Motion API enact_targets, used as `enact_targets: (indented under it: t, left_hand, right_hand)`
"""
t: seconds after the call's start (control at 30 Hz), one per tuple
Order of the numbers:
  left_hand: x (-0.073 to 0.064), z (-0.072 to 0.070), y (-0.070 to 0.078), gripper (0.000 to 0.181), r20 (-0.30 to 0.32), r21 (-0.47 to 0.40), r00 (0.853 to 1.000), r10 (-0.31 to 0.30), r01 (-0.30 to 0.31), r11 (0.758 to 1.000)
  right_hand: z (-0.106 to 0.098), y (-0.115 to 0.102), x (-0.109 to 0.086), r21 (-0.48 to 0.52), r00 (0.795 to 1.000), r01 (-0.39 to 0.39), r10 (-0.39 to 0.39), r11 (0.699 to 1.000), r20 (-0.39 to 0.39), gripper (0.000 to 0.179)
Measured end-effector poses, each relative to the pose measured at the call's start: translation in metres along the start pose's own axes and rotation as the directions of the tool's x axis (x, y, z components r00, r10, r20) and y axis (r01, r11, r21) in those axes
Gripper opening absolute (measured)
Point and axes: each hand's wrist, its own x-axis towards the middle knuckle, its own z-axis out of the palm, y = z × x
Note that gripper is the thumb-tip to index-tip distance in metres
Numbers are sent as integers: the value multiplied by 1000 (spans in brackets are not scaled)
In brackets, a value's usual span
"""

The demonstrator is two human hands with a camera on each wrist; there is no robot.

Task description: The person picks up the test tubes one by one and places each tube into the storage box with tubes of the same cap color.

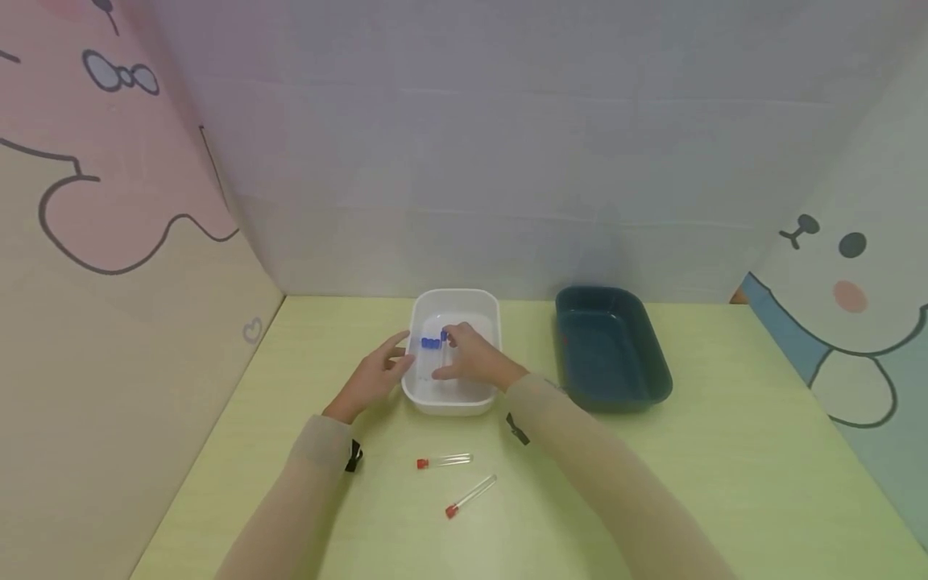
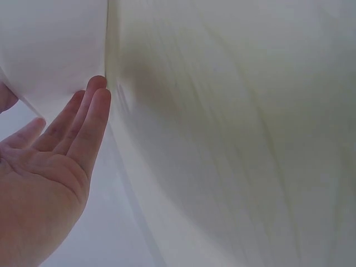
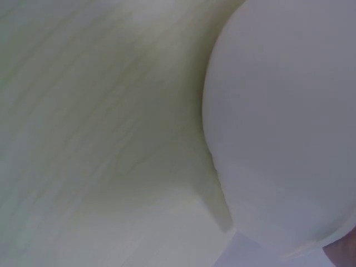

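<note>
Inside the white basin [image 1: 453, 405] lie several clear test tubes with blue caps [image 1: 431, 344], side by side toward the left. My right hand [image 1: 474, 356] reaches over the basin's right side and holds another blue-capped test tube [image 1: 444, 337] between fingers and thumb. At the basin's left rim, my left hand [image 1: 373, 377] rests with fingers fairly straight. In the left wrist view the fingertips of that left hand [image 2: 61, 150] lie against the basin's white wall. The right wrist view shows the basin's outer wall [image 3: 283, 122] and only a sliver of hand.
Two red-capped test tubes, one crosswise [image 1: 445, 461] and one slanted [image 1: 471, 495], lie on the pale yellow-green table [image 1: 739, 451] in front of the basin. A dark blue basin [image 1: 612, 354] stands to the right. Cloth-like walls [image 1: 507, 161] enclose the back and sides.
</note>
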Motion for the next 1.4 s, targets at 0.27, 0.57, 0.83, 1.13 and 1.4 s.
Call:
enact_targets:
  t: [0.27,0.57,0.83,1.13,1.4]
  left_hand:
    - [0,0,1,62,4,-28,1000,-5,5,1000]
    - [0,1,2,62,1,-20,1000,-8,8,1000]
    - [-1,2,3,62,-1,-23,1000,-5,5,1000]
    - [-4,1,1,62,-6,-10,1000,4,-4,1000]
    - [-6,-1,9,61,-12,61,1000,-4,5,998]
  right_hand:
    - [7,6,8,-24,1000,-17,18,1000,17,93]
    - [11,8,8,-142,999,-38,42,989,23,90]
    - [14,7,7,-167,999,-45,48,985,17,95]
    - [12,2,10,-148,999,-39,40,988,3,100]
    - [-10,-2,0,-68,998,18,-22,998,-67,90]
